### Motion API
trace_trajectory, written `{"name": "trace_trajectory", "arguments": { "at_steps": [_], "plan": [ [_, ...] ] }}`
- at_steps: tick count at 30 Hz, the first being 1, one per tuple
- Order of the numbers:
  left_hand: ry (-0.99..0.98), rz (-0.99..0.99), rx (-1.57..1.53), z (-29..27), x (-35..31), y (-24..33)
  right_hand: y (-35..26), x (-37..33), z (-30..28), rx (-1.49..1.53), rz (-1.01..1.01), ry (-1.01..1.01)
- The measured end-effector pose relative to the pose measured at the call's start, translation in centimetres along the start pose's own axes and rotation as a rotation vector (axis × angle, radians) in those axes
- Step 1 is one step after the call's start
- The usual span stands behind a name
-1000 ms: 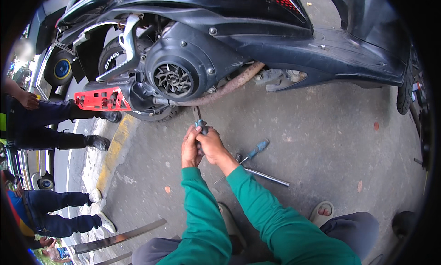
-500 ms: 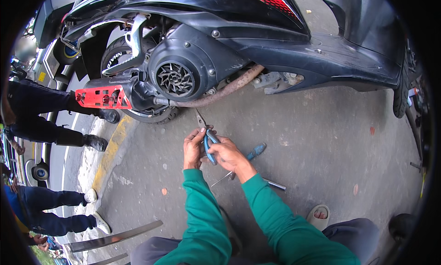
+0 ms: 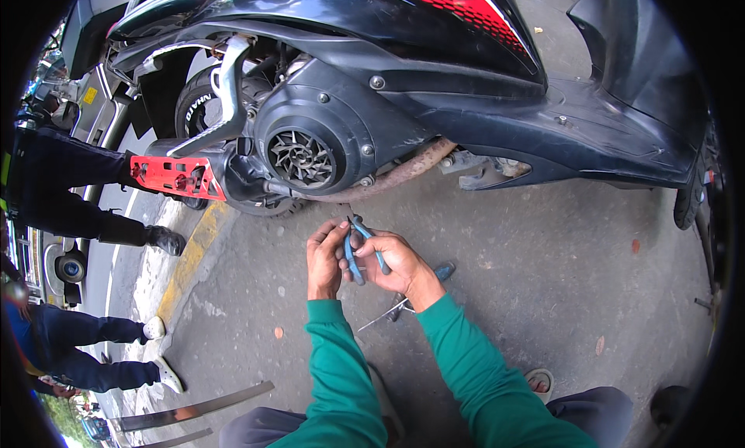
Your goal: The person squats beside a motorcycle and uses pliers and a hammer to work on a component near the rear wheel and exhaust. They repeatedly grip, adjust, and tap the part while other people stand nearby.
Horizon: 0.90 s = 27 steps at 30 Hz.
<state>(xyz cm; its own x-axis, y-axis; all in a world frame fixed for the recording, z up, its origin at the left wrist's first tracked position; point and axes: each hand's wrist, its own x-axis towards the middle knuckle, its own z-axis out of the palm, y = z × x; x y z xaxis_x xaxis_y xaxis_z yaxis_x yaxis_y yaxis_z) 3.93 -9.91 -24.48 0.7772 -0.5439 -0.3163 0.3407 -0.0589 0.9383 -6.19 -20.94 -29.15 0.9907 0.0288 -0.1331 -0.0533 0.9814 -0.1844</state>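
Blue-handled pliers [image 3: 351, 263] are in my right hand [image 3: 402, 268], whose fingers wrap round the spread handles. The jaws point away from me, below the scooter's rusty exhaust pipe [image 3: 407, 171] and apart from it. My left hand [image 3: 323, 258] is closed in a pinch right beside the jaws; what its fingertips hold is hidden. On the ground under my right wrist lies a blue-handled tool [image 3: 445, 271], partly covered. A thin metal rod [image 3: 376, 318] lies near it.
The black scooter [image 3: 466, 107] stands across the far side, with a red slotted muffler guard [image 3: 177, 176] at its left. Long metal strips [image 3: 194, 408] are at lower left. Bystanders' legs [image 3: 101, 339] stand by the yellow-painted curb [image 3: 190, 266]. My sandalled foot [image 3: 541, 382] is at right.
The pliers' handles have spread wider apart. My left fingers have shifted up towards the jaws. The view has shifted, so the scooter sits lower in it.
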Motion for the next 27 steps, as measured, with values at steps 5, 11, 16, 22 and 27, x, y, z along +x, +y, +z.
{"name": "trace_trajectory", "arguments": {
  "at_steps": [5, 11, 16, 22, 27],
  "plan": [
    [0.088, -0.040, -0.023, 0.8, -0.3, -0.3, -0.5, -0.2, -0.4, 0.045, 0.034, -0.020],
    [0.142, -0.016, 0.055, 1.0, 0.4, -0.7, -0.9, 0.5, -0.4, 0.090, 0.062, 0.032],
    [0.106, -0.019, -0.028, 0.4, 0.1, -1.0, -1.7, 0.6, -0.5, 0.095, 0.148, 0.012],
    [0.061, 0.039, -0.225, 2.8, -1.4, -1.5, -3.4, 0.4, -1.0, 0.102, 0.208, -0.038],
    [0.252, -0.012, -0.251, 3.3, -3.2, 0.3, -0.4, 1.3, 0.2, 0.185, 0.109, -0.054]
  ]
}}
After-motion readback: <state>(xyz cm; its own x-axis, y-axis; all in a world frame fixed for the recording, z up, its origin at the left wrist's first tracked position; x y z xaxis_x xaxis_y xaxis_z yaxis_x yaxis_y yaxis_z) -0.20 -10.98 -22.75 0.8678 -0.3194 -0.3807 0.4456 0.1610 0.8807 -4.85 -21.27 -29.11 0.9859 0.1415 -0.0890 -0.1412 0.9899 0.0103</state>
